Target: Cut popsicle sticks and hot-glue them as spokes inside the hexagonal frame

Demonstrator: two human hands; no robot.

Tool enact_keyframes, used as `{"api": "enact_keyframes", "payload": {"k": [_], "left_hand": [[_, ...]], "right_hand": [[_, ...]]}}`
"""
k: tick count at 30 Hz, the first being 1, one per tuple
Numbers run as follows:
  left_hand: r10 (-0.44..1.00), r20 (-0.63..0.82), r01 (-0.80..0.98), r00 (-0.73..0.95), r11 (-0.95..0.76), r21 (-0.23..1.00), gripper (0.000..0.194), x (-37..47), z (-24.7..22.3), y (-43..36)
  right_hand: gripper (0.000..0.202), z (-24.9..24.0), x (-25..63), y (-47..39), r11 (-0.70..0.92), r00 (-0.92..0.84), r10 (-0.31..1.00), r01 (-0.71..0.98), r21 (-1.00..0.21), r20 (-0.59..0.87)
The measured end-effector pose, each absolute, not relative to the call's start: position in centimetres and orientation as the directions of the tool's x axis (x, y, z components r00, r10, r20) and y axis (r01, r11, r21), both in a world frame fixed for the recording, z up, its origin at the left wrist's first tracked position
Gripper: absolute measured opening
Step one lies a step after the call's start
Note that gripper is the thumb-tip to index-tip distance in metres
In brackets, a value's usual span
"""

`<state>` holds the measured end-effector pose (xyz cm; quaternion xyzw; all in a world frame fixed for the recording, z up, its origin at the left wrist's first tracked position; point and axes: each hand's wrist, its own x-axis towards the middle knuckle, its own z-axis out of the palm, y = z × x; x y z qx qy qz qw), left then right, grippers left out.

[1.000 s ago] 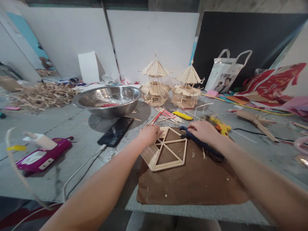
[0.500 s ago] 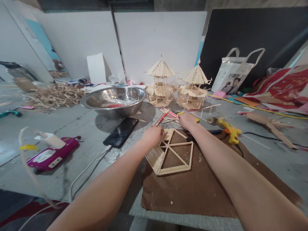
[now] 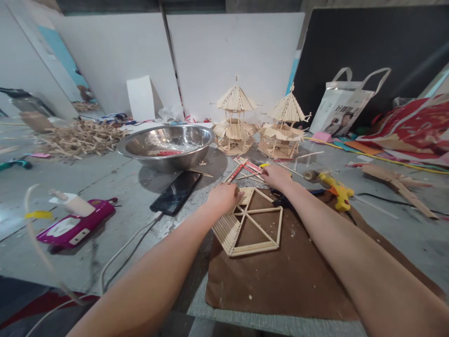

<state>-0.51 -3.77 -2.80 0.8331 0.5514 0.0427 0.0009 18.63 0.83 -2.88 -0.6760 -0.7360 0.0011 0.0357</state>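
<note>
Nearest you, a brown paper sheet (image 3: 280, 276) lies flat on the grey surface (image 3: 115, 206), speckled with pale wood crumbs. On its far left corner sits the stick frame (image 3: 250, 222), a flat wedge of thin pale wooden sticks with crossing struts and one side filled with close-laid sticks. Your left hand (image 3: 222, 197) rests on the frame's far left corner, fingers curled down onto the wood. Your right hand (image 3: 277, 177) is just past the frame at a loose pile of sticks (image 3: 245, 169), some red-tipped; I cannot tell whether its fingers pinch anything. Right of that hand lies a yellow glue gun (image 3: 333, 187). Left of the frame a black phone (image 3: 176, 192) lies flat, and further left a magenta case (image 3: 75, 224). Beyond, a shiny steel bowl (image 3: 166, 146) holds a few sticks, and two little stick pagodas (image 3: 259, 124) stand before white boards.
</note>
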Motion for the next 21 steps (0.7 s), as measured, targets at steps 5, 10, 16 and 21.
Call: {"api": "enact_keyframes", "payload": {"k": [5,10,16,21], "left_hand": [[0.912,0.104,0.914,0.397,-0.403,0.047,0.033,-0.6,-3.0,-3.7],[0.901,0.182,0.910,0.394,-0.411,0.065,0.028,-0.6,-2.5,-3.6],[0.867,0.330,0.845,0.375,-0.466,0.264,0.029,-0.2,-1.0,-4.0],[0.817,0.160,0.727,0.554,-0.569,0.385,0.030,1.0,0.5,-6.1]], "right_hand": [[0.023,-3.3,17.9,0.8,0.147,-0.148,0.989,0.988,-0.050,-0.015],[0.025,-2.9,17.7,0.6,0.150,-0.149,0.989,0.987,-0.061,0.015],[0.021,-0.4,18.1,-4.2,0.268,-0.262,0.963,0.958,-0.103,0.063],[0.019,-0.2,18.7,-10.0,0.395,-0.401,0.916,0.909,-0.134,-0.019]]}}
